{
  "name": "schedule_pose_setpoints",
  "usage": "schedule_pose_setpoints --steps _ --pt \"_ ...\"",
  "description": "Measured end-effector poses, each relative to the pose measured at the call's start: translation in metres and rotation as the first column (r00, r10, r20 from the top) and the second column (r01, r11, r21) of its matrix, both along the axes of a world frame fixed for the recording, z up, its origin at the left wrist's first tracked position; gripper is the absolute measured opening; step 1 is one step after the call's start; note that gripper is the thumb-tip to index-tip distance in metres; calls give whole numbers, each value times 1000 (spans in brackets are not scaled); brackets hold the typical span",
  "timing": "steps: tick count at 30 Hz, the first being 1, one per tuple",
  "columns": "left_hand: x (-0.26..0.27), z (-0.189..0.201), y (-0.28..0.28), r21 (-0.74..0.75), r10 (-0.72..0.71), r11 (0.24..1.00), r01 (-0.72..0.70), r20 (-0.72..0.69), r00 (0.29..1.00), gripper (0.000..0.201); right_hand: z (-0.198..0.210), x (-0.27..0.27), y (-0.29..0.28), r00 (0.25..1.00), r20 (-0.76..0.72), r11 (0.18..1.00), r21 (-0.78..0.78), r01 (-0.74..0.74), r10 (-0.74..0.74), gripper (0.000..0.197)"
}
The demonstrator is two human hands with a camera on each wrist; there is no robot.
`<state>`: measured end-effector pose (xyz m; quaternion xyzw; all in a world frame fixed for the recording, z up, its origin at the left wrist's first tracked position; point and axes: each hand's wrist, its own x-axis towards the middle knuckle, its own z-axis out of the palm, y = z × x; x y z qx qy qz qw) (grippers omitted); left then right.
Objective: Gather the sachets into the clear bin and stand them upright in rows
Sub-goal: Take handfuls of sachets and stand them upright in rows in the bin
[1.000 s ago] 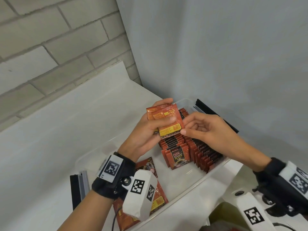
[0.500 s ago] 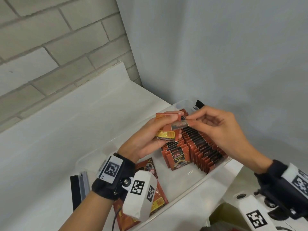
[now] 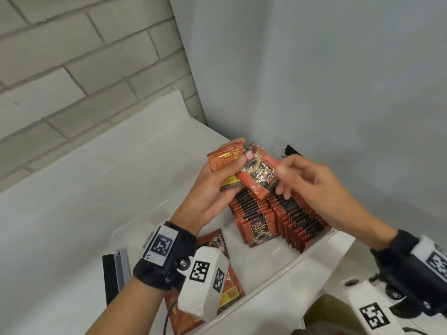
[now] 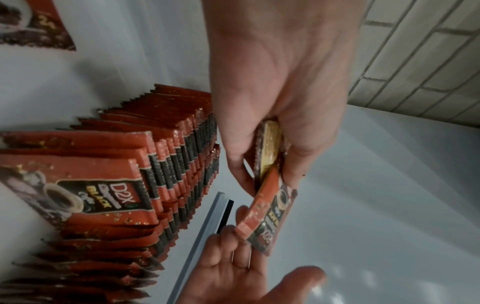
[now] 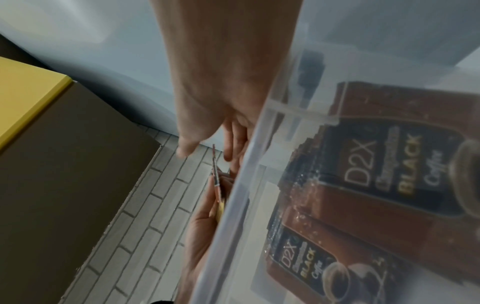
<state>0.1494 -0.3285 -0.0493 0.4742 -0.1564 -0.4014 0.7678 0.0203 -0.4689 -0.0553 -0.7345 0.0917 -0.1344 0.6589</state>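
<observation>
My left hand [image 3: 212, 189] grips a small stack of red sachets [image 3: 223, 160] above the clear bin [image 3: 321, 243]. My right hand [image 3: 307, 180] pinches one sachet [image 3: 260, 175] by its right end, printed face up, its other end against the stack. In the left wrist view the left hand [image 4: 272, 82] clamps the stack [image 4: 270, 144] while the single sachet [image 4: 267, 214] rests on the right hand's fingertips [image 4: 233, 236]. Two rows of upright sachets [image 3: 300, 221] fill the bin's far right part. Loose sachets [image 3: 229, 291] lie flat at its near left.
The bin sits on a white table [image 3: 72, 213] in a corner between a brick wall and a grey wall. A black and grey strip [image 3: 116, 269] lies left of the bin. A brown and yellow box [image 5: 52, 144] stands to the right, outside the bin wall [image 5: 259, 164].
The right hand took one sachet off the left hand's stack and turned it over, from back side through edge-on to printed face up. Both hands rose slightly.
</observation>
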Motion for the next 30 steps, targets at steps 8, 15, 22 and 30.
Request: schedule_pose_setpoints --steps 8,15,22,30 --pt "0 1 1 -80 15 997 -15 5 1000 41 -7 3 -4 1000 -10 998 68 7 -6 12" --pt "3 2 2 -137 46 989 -55 -64 997 25 -7 0 -4 999 28 999 -23 -44 45 9" --pt "5 2 2 -134 90 986 -103 -102 991 25 -12 2 -3 958 -92 872 -397 -286 272 6" --pt "6 1 3 -83 83 992 -92 -106 991 28 -17 4 0 927 -159 638 -685 -352 340 10"
